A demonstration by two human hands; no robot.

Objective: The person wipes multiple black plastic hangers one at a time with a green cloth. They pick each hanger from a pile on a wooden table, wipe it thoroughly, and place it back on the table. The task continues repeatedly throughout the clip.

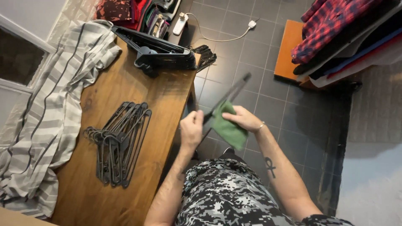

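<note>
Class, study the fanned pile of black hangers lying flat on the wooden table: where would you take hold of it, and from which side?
Probably grip the bunched hooks of the hanger pile, coming from the striped-cloth side: the hooks converge there, while the bodies fan apart toward the table edge.

A green cloth [228, 127] against a dark, blurred hanger [232, 94], probably black. Black hangers [119, 142] on a brown wooden table [163, 96]; grey-and-white striped fabric [54, 104] at its left edge; red-and-navy plaid shirt [326, 25]; grey floor tiles [268, 75].
</note>
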